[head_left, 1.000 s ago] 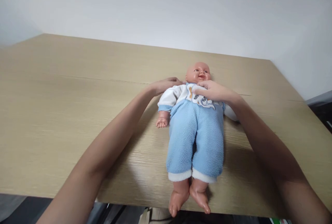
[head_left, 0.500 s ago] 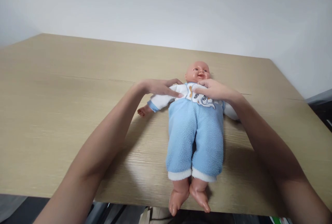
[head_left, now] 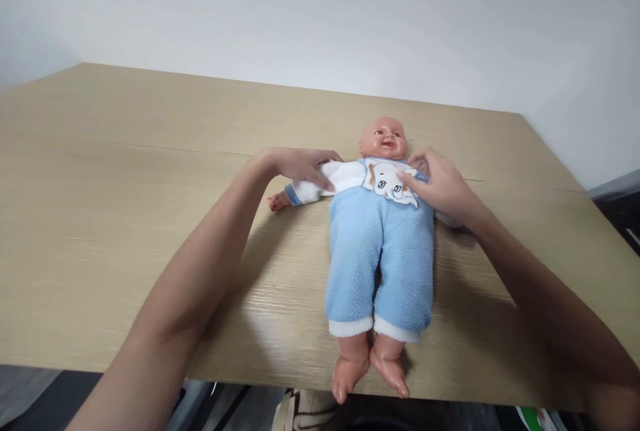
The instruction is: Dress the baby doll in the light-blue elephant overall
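Note:
A baby doll (head_left: 380,251) lies on its back on the table, head away from me and feet at the near edge. It wears a fleecy blue and white outfit with an elephant face (head_left: 393,184) on the chest. My left hand (head_left: 303,166) is closed around the doll's white sleeve (head_left: 345,176) on the left, thumb below and fingers above. At the doll's other shoulder, my right hand (head_left: 443,184) has its fingers curled at the outfit, the thumb touching the elephant's edge. That hand and wrist partly cover the doll's other arm.
The wooden table (head_left: 125,231) spreads wide to both sides, with a thin seam across it. A pale wall (head_left: 300,18) rises behind. Below the near edge show a beige object (head_left: 305,411) and something green and white (head_left: 530,418). A dark object stands beyond the right edge.
My right hand has slid from the chest outward to the right shoulder, uncovering the elephant face. My left hand has moved slightly left along the sleeve. The doll's feet have shifted slightly up and right.

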{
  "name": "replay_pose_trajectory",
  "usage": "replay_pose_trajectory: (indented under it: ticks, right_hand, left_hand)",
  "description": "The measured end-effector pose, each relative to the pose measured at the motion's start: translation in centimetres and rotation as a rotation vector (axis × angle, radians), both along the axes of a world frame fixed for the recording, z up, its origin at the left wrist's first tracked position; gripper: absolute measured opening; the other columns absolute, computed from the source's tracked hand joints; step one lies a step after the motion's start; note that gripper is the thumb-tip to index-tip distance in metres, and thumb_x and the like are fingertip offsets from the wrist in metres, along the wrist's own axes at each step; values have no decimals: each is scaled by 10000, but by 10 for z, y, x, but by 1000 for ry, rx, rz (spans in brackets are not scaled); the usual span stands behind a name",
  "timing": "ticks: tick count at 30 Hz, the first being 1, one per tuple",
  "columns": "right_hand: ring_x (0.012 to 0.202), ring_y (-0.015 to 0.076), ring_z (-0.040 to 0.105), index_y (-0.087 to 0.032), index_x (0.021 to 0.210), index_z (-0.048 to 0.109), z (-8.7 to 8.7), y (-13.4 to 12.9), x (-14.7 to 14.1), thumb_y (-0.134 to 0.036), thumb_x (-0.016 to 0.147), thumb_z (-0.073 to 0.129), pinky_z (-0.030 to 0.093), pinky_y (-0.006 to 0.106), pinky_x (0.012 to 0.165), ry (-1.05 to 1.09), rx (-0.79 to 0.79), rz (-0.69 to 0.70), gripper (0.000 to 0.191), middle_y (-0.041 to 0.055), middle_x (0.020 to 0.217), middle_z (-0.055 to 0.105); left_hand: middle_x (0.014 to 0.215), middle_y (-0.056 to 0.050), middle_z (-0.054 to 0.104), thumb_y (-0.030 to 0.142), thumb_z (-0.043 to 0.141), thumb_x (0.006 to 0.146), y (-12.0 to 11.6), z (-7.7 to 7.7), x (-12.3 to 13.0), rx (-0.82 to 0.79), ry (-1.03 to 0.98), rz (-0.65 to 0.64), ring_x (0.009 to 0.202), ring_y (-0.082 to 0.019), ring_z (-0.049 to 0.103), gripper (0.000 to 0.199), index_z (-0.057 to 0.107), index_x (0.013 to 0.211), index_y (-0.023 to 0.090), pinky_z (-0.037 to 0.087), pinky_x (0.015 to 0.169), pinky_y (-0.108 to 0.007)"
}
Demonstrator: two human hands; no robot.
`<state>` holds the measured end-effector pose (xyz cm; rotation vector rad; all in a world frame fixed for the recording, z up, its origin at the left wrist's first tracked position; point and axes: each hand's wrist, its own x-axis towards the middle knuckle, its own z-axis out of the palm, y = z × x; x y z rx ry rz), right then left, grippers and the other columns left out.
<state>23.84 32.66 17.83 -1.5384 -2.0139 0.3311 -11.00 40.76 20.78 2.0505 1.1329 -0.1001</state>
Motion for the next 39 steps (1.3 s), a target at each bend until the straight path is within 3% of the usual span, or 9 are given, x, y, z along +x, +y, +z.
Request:
replay_pose_trajectory:
  ticks: [4,7,12,15,20,25,28,33,39]
  right_hand:
    - [1296,443,709,-241,1323,711,-29,-41,59,-694,1004,697,530,627,1170,-73,116,-9,554,196,1346,775]
    - [1302,468,704,-273,1437,704,-48,-72,101,-736,989,721,548,665,1144,-99,62,2,645,196,1408,772]
    - [1240,458,734,-261,1401,751,-65,-92,125,-675,1005,732,590,675,1090,-25,41,-13,573,188,1358,813]
    - [1161,421,779,-257,1318,770,-65,-87,123,-658,935,834,627,624,1046,90,34,-58,558,168,1280,841]
    - [1073,337,796,-265,1219,725,-60,-72,114,-663,758,996,649,528,1022,392,95,-197,667,115,1212,825]
    - [1110,252,750,-309,1154,622,-57,-40,95,-622,704,1044,654,425,1048,820,95,-58,691,27,1151,723]
    - [1093,224,715,-316,1056,559,-53,-15,74,-636,741,1020,647,381,1021,907,154,8,644,-2,1065,645]
    - [1022,228,698,-319,1065,558,-59,12,35,-645,761,1007,626,385,921,856,217,85,632,2,1059,666]
    - [897,230,637,-308,982,540,-71,2,17,-579,858,919,551,404,828,641,260,155,483,19,1018,679]
  left_hand:
    - [1603,-150,705,653,893,677,-3,12,-11,75,148,63,1430,-421,666,1062,602,1621,263,553,1137,-444]
    - [1625,-148,674,667,805,810,-15,26,-7,235,104,80,1449,-402,651,898,621,1585,255,538,1160,-457]
    - [1542,-160,686,505,607,1047,-48,32,56,653,-175,-134,1494,-373,585,528,682,1470,200,467,1263,-508]
    - [1501,-211,688,479,591,1095,-60,18,112,758,-228,-268,1503,-386,563,481,684,1424,140,412,1317,-533]
    - [1412,-237,754,374,601,1104,-56,-10,168,796,-20,-238,1392,-434,631,375,707,1355,116,509,1158,-571]
    - [1219,-181,814,245,469,1106,-51,-24,171,761,-281,-190,1151,-327,762,316,679,1317,138,552,1005,-434]
    - [1103,-114,812,244,505,1041,-54,-27,165,786,-456,-200,1016,-287,769,276,670,1255,189,545,921,-396]
    - [989,-64,764,325,619,985,-61,-34,162,915,-667,-124,894,-259,730,237,618,1196,218,537,897,-396]
    - [1006,-63,759,320,690,897,-68,-35,159,1003,-667,36,917,-284,709,474,571,1343,212,522,1048,-494]
